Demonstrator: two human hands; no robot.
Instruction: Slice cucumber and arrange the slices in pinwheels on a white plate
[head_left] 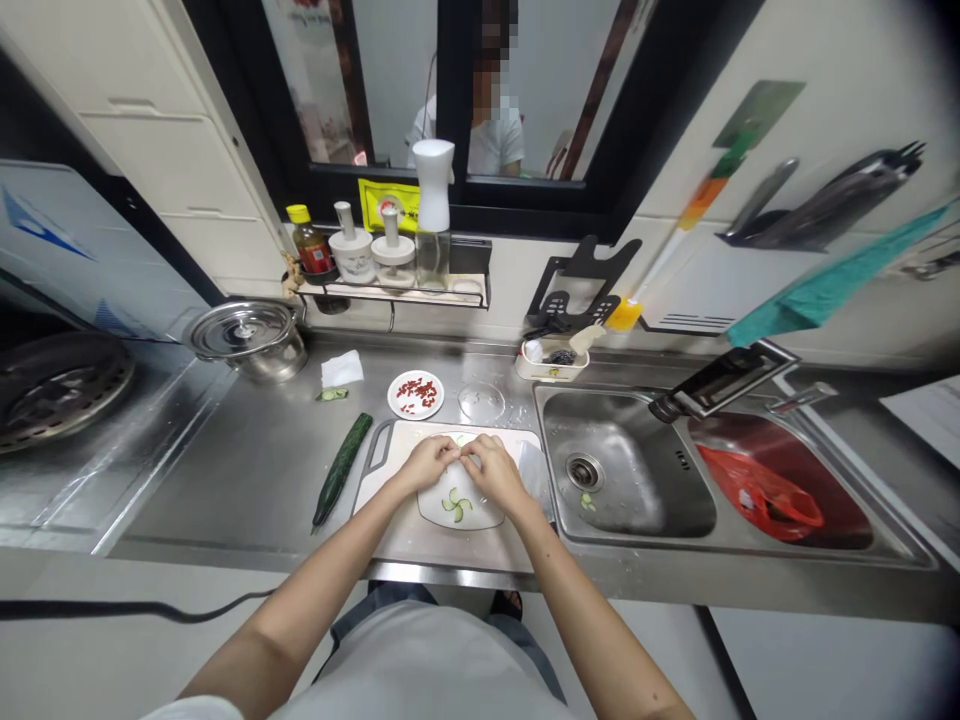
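My left hand (431,463) and my right hand (493,468) meet fingertip to fingertip above the far part of a white plate with a dark rim (429,508). Both are closed in a pinch; whatever is between the fingers is too small to make out. On the plate's near half, thin cucumber slices (456,505) are laid in a pinwheel, and a bit of green shows behind the fingers. Under the plate lies a cutting board (397,548) with a grey handle. A whole cucumber (343,470) rests left of the board. A flat pale thing (533,466) lies at the board's right side.
Behind the board stand a small plate (393,398) of red pieces and a clear round dish (481,402). A lidded steel pot (274,345) is at back left, near a white tissue (342,369). The double sink (630,515) lies right, with a red bag (757,495).
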